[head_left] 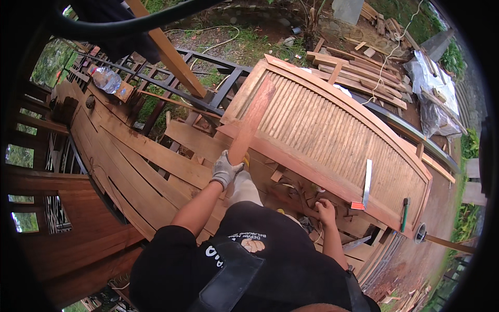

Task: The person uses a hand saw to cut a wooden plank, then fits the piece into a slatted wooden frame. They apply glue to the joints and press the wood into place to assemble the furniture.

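From the head camera, your left hand (226,170), wearing a grey work glove, is closing its fingers around the lower end of a long flat reddish-brown wooden plank (253,119); the plank's long axis is running up and slightly to the right, away from you, with its far end pointing toward the upper corner of the large arched slatted wooden door panel (332,130), and most of its length is lying over the panel's left frame edge; your right hand (326,211) is bare and is reaching down among the small reddish wood offcuts (296,192) just below the panel's near rail; whether its fingers are curled on anything or loose, you cannot tell from here, since they are turning away from the lens.

Further right on the panel, a metal try square with a red handle (365,184) is lying flat on the slats, its blade running up and down; beside it, near the panel's lower right corner, a green-handled hammer (405,213) is resting; off to your left, curved brown wooden boards (130,156) are lying side by side, and a clear plastic water bottle (106,79) is sitting on the dark frame beyond them.
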{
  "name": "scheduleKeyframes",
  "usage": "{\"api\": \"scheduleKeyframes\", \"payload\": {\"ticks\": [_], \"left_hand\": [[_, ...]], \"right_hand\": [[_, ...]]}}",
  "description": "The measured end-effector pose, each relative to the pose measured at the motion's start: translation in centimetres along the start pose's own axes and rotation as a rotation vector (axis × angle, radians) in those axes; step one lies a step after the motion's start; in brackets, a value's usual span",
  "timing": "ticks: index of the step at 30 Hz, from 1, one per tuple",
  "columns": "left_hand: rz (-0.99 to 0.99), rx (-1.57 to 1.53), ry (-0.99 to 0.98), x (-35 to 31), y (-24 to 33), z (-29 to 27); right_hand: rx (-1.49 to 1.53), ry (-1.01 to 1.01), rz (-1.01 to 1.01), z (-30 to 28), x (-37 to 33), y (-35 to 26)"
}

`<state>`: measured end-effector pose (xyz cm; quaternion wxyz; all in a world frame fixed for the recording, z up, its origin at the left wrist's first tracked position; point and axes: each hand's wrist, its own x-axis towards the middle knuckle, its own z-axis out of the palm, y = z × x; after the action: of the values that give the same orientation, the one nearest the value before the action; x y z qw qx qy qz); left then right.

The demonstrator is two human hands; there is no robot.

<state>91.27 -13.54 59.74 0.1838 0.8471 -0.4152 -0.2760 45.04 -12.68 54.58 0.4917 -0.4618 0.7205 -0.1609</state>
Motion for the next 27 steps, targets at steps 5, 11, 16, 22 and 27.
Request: {"api": "scheduleKeyframes", "payload": {"ticks": [5,11,16,22,27], "left_hand": [[-0.070,0.075,-0.045,17.9,-1.0,1.1],[0.035,0.103,-0.003,33.6,-4.2,6.3],[-0.009,0.072,-0.146,38.0,-3.9,7.2],[0.101,0.029,-0.246,39.5,-7.1,8.4],[0.029,-0.391,-0.437,44.8,-6.1,7.7]], "right_hand": [[-0.182,0.164,0.161,8.3,8.6,-2.4],[-0.433,0.158,0.499,16.2,16.2,-6.2],[-0.455,0.095,0.478,17.1,16.2,-4.9],[-0.579,0.058,0.489,17.4,16.4,-4.8],[-0.669,0.032,0.456,17.5,15.8,-4.8]]}}
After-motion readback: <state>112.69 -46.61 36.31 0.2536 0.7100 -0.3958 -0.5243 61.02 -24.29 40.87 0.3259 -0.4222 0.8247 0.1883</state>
